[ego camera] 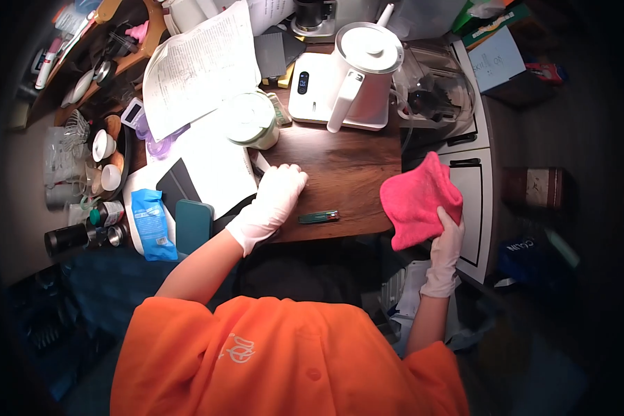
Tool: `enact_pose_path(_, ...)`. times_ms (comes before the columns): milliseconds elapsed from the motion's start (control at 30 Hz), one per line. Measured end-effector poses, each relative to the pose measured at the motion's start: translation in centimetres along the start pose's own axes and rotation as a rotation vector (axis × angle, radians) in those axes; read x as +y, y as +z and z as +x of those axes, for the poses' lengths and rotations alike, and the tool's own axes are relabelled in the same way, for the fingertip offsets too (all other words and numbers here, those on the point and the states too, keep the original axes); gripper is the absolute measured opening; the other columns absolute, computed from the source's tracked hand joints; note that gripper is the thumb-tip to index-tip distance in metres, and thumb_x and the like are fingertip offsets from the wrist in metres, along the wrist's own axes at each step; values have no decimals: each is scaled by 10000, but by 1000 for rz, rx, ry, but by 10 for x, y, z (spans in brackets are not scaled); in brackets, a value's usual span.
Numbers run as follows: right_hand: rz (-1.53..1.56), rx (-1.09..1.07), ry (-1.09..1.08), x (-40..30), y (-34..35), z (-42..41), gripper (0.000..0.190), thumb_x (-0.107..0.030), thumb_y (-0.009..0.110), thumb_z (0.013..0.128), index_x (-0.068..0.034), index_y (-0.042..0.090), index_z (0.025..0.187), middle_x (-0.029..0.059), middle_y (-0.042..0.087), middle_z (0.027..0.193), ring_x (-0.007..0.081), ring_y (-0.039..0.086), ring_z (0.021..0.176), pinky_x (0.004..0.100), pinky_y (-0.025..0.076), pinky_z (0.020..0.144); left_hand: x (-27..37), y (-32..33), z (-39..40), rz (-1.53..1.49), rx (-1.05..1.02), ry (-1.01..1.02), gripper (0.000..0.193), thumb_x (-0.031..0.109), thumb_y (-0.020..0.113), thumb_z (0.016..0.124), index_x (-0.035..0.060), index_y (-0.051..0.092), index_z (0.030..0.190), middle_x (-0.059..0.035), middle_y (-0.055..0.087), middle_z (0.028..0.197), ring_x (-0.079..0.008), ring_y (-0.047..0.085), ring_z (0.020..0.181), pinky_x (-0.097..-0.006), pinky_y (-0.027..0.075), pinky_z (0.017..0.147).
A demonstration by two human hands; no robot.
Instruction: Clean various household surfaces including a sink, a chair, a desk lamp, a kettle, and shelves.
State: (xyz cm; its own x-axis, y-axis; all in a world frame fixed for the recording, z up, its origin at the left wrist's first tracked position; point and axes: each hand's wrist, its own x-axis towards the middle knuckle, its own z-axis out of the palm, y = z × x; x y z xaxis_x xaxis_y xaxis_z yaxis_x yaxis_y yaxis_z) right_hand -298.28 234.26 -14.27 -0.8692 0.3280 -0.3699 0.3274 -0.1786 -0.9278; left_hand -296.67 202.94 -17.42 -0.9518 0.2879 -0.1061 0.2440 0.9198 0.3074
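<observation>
My right hand (447,239), in a white glove, grips a pink cloth (418,203) by its lower right side. The cloth hangs beside the right edge of the wooden desk (343,171). Also gloved in white, my left hand (274,200) is at the desk with its fingers bent downward. Its fingertips are turned away from view, so whether they hold anything is hidden. A green lighter-like object (318,217) lies just right of that hand, near the front edge. Beyond it stands a lidded jar (252,122).
A white electric kettle (366,67) sits on its base (312,99) at the back. To the left are printed papers (203,67), a blue packet (152,223) and a teal case (193,226). White drawers (470,192) flank the desk's right side.
</observation>
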Motion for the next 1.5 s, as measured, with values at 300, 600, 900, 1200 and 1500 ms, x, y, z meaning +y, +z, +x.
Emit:
enact_pose_path(300, -770, -371, -472, 70, 64, -1, 581, -98, 550, 824, -196, 335, 1354, 193, 338, 1361, 380, 263, 1281, 432, 228, 1042, 57, 34, -46, 195, -104, 112, 69, 141, 550, 703, 81, 577, 679, -159, 461, 1231, -190, 578, 771, -315, 498, 637)
enact_pose_path(600, -722, -845, -485, 70, 97, 7, 415, -78, 554, 800, -152, 520, 1207, 141, 498, 1245, 307, 373, 1236, 403, 213, 1047, 7, 43, -14, 61, 198, -210, 91, 113, 508, 772, 51, 567, 801, -127, 521, 822, -270, 571, 708, -368, 491, 618)
enact_pose_path(900, -806, -722, -564, 66, 74, -29, 420, -24, 567, 772, -115, 539, 1181, 156, 528, 1194, 302, 422, 1191, 390, 254, 1029, 13, 49, 66, -362, 380, -465, 103, 65, 444, 819, 22, 508, 887, -192, 536, 851, -321, 589, 743, -415, 491, 620)
enact_pose_path(1200, -539, -817, 35, 50, 57, -41, 407, 16, 472, 799, -9, 498, 1205, 108, 554, 1162, 196, 511, 1091, 316, 347, 973, 55, -11, -69, -1314, 453, -415, 235, -70, 401, 767, 31, 581, 878, -44, 508, 798, -109, 473, 572, -236, 411, 555)
enact_pose_path(1500, -988, -919, -195, 37, 140, -36, 575, -156, 617, 780, 8, 391, 1282, 169, 438, 1272, 283, 426, 1162, 351, 314, 995, 9, -11, -271, -1784, 855, -1111, 169, -91, 393, 646, 3, 501, 735, -61, 468, 717, -136, 430, 582, -239, 374, 563)
